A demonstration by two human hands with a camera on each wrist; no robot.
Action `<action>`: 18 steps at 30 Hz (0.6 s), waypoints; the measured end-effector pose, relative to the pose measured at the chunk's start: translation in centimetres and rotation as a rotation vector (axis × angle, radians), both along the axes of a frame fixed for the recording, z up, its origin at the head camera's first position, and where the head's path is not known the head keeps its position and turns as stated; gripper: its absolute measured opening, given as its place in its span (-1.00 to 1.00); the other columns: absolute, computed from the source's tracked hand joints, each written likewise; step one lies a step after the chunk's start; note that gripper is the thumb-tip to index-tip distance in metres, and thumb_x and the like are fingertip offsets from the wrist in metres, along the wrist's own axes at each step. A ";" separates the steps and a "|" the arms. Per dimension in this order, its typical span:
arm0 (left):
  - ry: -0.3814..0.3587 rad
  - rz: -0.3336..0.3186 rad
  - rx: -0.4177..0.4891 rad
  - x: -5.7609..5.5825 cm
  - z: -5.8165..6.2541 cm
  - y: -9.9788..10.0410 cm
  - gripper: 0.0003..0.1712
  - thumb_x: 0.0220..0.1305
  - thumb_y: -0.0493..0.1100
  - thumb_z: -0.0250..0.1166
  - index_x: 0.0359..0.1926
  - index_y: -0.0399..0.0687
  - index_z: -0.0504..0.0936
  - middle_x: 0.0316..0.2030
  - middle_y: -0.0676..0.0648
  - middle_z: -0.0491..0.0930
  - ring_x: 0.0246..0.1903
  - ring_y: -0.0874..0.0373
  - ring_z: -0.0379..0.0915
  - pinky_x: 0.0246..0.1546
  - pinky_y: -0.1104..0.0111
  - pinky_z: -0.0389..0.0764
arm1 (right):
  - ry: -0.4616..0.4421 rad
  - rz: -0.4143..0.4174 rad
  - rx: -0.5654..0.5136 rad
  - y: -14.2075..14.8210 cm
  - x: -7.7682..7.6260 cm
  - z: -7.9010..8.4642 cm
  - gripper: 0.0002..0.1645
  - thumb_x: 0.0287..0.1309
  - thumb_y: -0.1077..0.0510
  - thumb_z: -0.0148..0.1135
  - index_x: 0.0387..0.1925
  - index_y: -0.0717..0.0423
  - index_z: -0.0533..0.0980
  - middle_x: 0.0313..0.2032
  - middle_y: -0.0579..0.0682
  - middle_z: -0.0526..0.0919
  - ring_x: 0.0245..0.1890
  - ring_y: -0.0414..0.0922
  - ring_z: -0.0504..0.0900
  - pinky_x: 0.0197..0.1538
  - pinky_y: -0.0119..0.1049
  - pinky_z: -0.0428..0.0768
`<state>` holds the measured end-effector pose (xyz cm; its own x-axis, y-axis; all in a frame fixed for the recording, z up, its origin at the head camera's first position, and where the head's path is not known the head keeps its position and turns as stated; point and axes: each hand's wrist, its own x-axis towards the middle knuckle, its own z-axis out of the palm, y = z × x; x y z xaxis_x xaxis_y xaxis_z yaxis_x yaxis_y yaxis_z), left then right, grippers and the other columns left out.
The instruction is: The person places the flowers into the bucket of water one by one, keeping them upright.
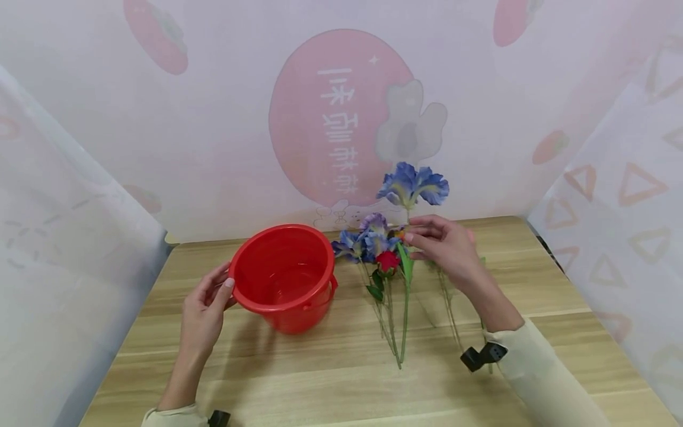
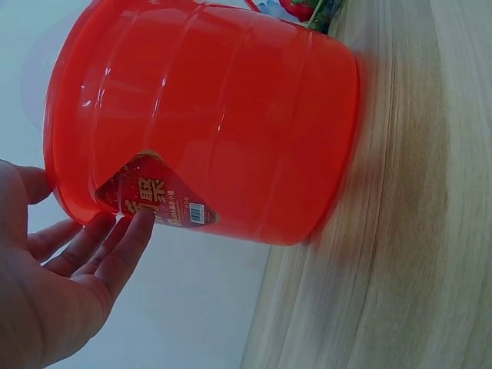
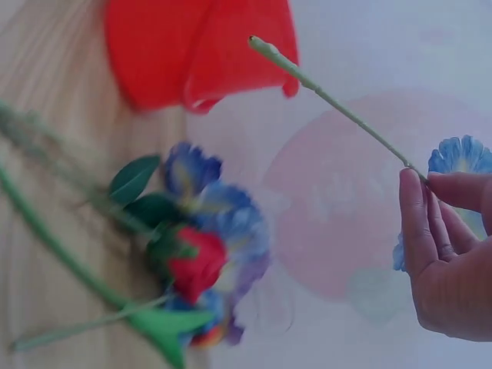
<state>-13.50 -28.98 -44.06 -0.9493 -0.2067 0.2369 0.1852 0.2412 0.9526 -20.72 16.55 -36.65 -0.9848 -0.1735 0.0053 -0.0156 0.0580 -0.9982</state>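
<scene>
A red plastic bucket (image 1: 296,319) stands upright on the table. My left hand (image 1: 204,311) grips its rim from the left, thumb at the lip and fingers against the outer wall by a label (image 2: 157,196). Between thumb and fingers, my right hand (image 1: 450,252) pinches the stem (image 3: 346,115) of a blue artificial iris (image 1: 412,185). The bloom stands above that hand, and the stem's cut end points towards the bucket in the right wrist view. Below lie a red rose (image 1: 388,261) and other blue and purple irises (image 1: 350,244), just right of the bucket.
More flower stems (image 1: 450,311) lie on the wooden table (image 1: 320,391) under and right of my right forearm, their heads mostly hidden by the hand. A printed backdrop (image 1: 224,136) rises behind the table, with white side panels left and right.
</scene>
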 end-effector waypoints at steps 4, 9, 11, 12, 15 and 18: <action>-0.004 0.000 -0.001 -0.1 0.0 0.0 -0.43 0.60 -0.19 0.26 0.52 -0.24 0.46 0.09 0.15 0.68 -0.03 0.38 0.74 -0.10 0.55 0.78 | 0.034 0.034 0.009 -1.8 -0.1 1.9 -0.49 0.47 0.24 0.35 0.37 0.19 0.53 0.01 0.00 0.73 -0.06 -0.15 0.80 0.05 -0.10 0.85; -0.017 0.016 -0.036 -0.2 0.0 0.0 -0.43 0.61 -0.15 0.25 0.53 -0.18 0.46 0.11 0.15 0.68 -0.02 0.38 0.73 -0.09 0.55 0.78 | 0.063 0.069 -0.012 -4.1 -0.5 3.5 -0.53 0.46 0.26 0.34 0.34 0.18 0.55 0.01 0.09 0.73 -0.11 -0.17 0.78 0.03 -0.09 0.86; -0.022 0.023 -0.044 -0.2 0.0 0.0 -0.44 0.61 -0.14 0.24 0.53 -0.16 0.46 0.12 0.14 0.68 -0.02 0.38 0.73 -0.09 0.54 0.78 | 0.078 0.083 -0.030 -5.0 -0.7 4.0 -0.54 0.47 0.28 0.33 0.33 0.20 0.55 0.04 0.16 0.73 -0.12 -0.18 0.78 0.00 -0.14 0.87; -0.023 0.024 -0.046 -0.2 0.0 0.0 -0.44 0.61 -0.14 0.24 0.53 -0.15 0.47 0.13 0.14 0.67 -0.01 0.38 0.73 -0.09 0.54 0.78 | 0.083 0.088 -0.035 -5.5 -0.8 4.2 -0.54 0.46 0.29 0.33 0.33 0.21 0.55 0.05 0.18 0.73 -0.13 -0.19 0.78 -0.02 -0.16 0.87; -0.027 0.026 -0.050 -0.2 0.0 -0.1 -0.43 0.62 -0.13 0.24 0.53 -0.13 0.47 0.13 0.13 0.67 -0.01 0.38 0.73 -0.08 0.54 0.78 | 0.100 0.098 -0.058 -6.7 -1.2 4.5 -0.55 0.45 0.31 0.33 0.31 0.25 0.56 0.04 0.22 0.73 -0.15 -0.19 0.79 -0.06 -0.23 0.87; -0.029 0.026 -0.048 -0.1 -0.1 0.0 -0.43 0.62 -0.13 0.24 0.53 -0.12 0.47 0.14 0.12 0.67 -0.01 0.38 0.73 -0.08 0.54 0.78 | 0.105 0.105 -0.072 -7.8 -1.6 4.5 -0.56 0.44 0.32 0.34 0.29 0.25 0.58 -0.01 0.16 0.75 -0.17 -0.18 0.80 -0.07 -0.23 0.87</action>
<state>-13.61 -29.03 -44.14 -0.9503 -0.2208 0.2194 0.1504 0.2913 0.9447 -22.31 8.76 -32.10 -0.9547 -0.2708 0.1234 -0.1221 -0.0215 -0.9923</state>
